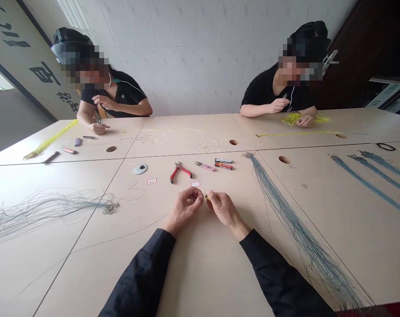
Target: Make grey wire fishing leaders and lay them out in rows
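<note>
My left hand (187,203) and my right hand (220,206) meet over the middle of the beige table (200,268), fingers pinched together. The right fingers pinch a small yellow-and-black object (207,197), too small to name. A thin grey cord (120,236) trails left from my left hand across the table; what the left fingertips pinch is hidden. Red-handled pliers (179,171) lie just beyond my hands, beside a small white tag (195,184).
A long bundle of grey-blue cords (295,224) runs along the right, a finished pile (44,207) lies left. A pink thread snipper (205,166), lighters (223,163) and a round disc (139,169) sit ahead. Two people in black work with yellow cords (297,118) at the far side.
</note>
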Tool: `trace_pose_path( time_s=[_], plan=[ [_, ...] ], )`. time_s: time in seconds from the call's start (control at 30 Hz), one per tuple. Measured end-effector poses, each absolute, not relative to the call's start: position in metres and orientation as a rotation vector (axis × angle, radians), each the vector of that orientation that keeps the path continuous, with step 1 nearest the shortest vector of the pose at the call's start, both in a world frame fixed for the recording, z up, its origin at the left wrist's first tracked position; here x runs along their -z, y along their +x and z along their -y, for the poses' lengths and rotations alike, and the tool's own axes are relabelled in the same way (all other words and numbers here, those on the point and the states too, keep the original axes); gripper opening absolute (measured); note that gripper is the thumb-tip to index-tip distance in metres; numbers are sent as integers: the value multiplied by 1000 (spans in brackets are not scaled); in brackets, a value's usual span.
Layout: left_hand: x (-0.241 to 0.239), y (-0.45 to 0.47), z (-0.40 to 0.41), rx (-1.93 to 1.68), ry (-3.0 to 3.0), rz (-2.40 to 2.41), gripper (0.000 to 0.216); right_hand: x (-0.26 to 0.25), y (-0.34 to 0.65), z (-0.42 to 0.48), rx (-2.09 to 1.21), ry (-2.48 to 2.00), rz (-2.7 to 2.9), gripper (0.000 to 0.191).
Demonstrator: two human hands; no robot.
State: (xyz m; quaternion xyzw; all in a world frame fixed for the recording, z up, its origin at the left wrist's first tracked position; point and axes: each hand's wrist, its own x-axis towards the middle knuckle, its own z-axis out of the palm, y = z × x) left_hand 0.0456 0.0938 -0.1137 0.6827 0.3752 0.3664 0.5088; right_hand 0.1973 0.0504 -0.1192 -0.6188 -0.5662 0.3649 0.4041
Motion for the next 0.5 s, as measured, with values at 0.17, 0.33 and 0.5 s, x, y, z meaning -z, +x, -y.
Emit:
trace_pose_path(
  time_s=[0.17,0.33,0.5],
  plan=[
    [112,46,-93,-862,1618,-911,14,126,199,-53,-895,-1549,1485,45],
    [112,46,-92,-871,1655,-953,10,128,200,-53,-939,-1463,1344,48],
    [118,45,-97,-889,1639,-973,12,117,198,-47,-1072,-1354,1337,42]
  ],
)
